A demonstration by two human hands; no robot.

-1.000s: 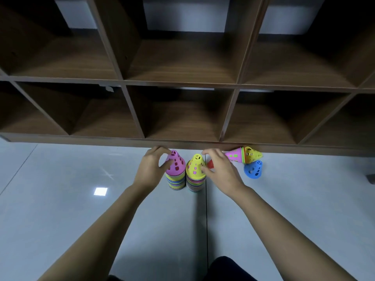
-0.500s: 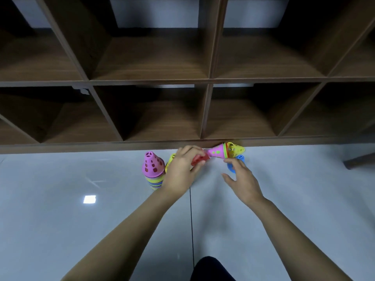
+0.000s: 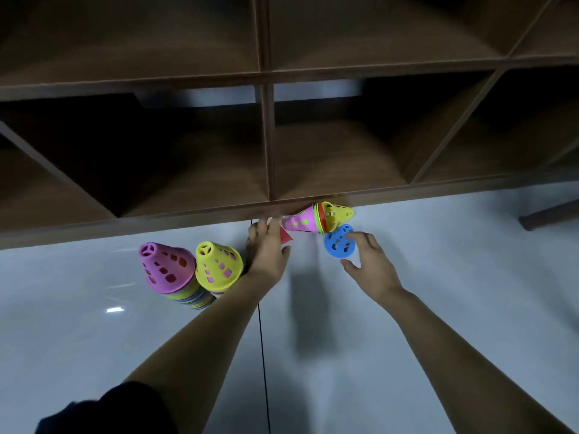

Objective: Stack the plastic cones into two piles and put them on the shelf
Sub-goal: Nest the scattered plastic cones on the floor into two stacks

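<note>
Left hand (image 3: 268, 250) grips red cone (image 3: 284, 237); right hand (image 3: 371, 266) spread, just beside blue cone (image 3: 339, 243).

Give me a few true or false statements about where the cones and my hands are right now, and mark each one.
1. The pink-topped pile and the yellow-topped pile stand upright on the floor. True.
2. The left hand is empty. False: it holds a red cone.
3. The blue cone sits inside the shelf. False: it is on the floor, at the open right hand.
4. A nested pink and yellow bunch lies on its side beside the shelf base. True.
</note>
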